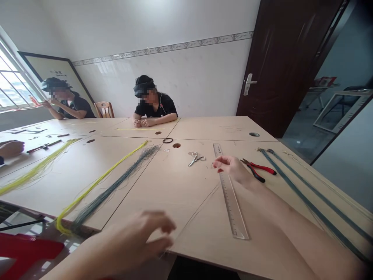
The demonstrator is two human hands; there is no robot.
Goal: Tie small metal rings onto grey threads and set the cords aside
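Pale wooden tabletop (204, 128); at lower centre, one thin greyish strand (201, 205) looks light, flexible, best pinched by an end. Left hand (148, 233) gapes; right hand's (230, 167) grip is unclear.

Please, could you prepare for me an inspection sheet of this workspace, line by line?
Surface: pale table with seams and round holes.
Work things: transparent ruler beneath the right hand; thin threads; scissors; red-and-black pliers.
Clutter: small bits near the scissors; black ring; yellow bundles and grey bundle at left; green strands at right.
Hands: right, fingers bent; left hand, blurred near the table's front edge. Whether either holds anything: unclear.
Cables: nothing seen on the table.
Surroundings: two people opposite, another person's hand at left, brown door, wooden chair.
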